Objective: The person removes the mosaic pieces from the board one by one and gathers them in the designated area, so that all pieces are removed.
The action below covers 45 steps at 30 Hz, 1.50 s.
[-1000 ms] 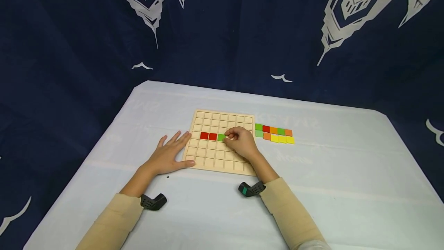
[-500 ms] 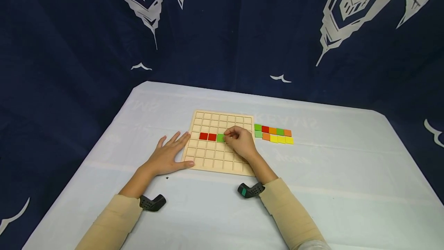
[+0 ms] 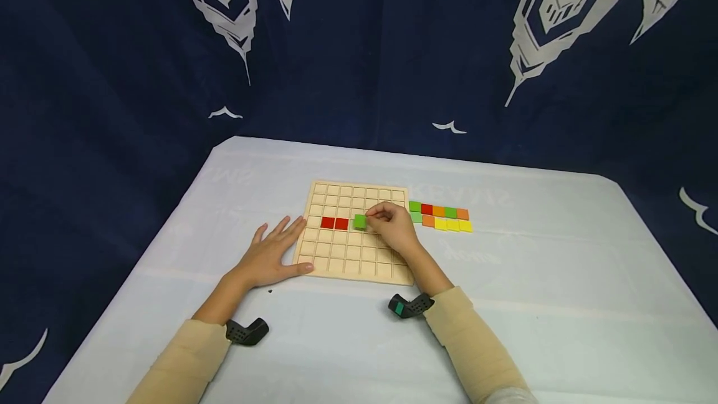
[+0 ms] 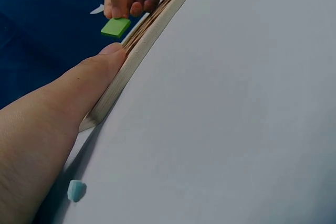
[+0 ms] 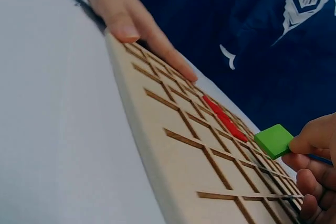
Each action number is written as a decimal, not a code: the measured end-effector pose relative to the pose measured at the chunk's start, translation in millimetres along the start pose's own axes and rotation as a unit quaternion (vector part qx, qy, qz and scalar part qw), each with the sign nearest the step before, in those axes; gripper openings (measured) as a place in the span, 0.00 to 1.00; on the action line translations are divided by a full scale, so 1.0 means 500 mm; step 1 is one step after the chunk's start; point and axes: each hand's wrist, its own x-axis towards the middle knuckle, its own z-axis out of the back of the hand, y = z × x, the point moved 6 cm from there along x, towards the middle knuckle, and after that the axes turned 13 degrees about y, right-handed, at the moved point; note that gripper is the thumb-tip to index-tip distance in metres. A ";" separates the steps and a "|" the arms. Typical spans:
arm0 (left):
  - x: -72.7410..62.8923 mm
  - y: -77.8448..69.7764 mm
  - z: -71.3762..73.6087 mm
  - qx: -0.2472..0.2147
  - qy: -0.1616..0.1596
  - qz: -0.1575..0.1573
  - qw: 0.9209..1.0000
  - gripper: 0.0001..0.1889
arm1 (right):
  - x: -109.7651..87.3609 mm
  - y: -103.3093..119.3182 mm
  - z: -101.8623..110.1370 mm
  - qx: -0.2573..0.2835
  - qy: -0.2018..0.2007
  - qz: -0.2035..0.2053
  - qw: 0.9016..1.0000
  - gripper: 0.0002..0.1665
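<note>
My right hand [image 3: 394,228] pinches a green square tile [image 5: 274,141] by one edge, between thumb and fingers. In both wrist views the tile is lifted off the wooden grid board [image 3: 342,260], held above its middle. Two red tiles [image 3: 334,223] lie side by side in cells of the board, left of the green one. My left hand [image 3: 273,254] is spread out at the board's left side, its fingertips and thumb tip on the edge. In the left wrist view the left thumb [image 4: 84,85] lies along the board's rim.
Right of the board, two rows of loose square tiles [image 3: 440,211] in green, red, orange and yellow lie on the white tabletop [image 3: 538,304]. A small pale blue bit [image 4: 76,190] sits near the left wrist. A dark blue patterned curtain [image 3: 359,55] hangs behind the table.
The green tile has risen off the board beside the red tiles, with the right hand gripping it and shifted slightly right. The left hand stays at the board's edge.
</note>
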 end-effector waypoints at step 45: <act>-0.003 -0.002 -0.001 -0.002 -0.002 -0.001 1.000 0.52 | -0.124 -0.059 0.156 -0.023 -0.039 -0.078 0.996 0.09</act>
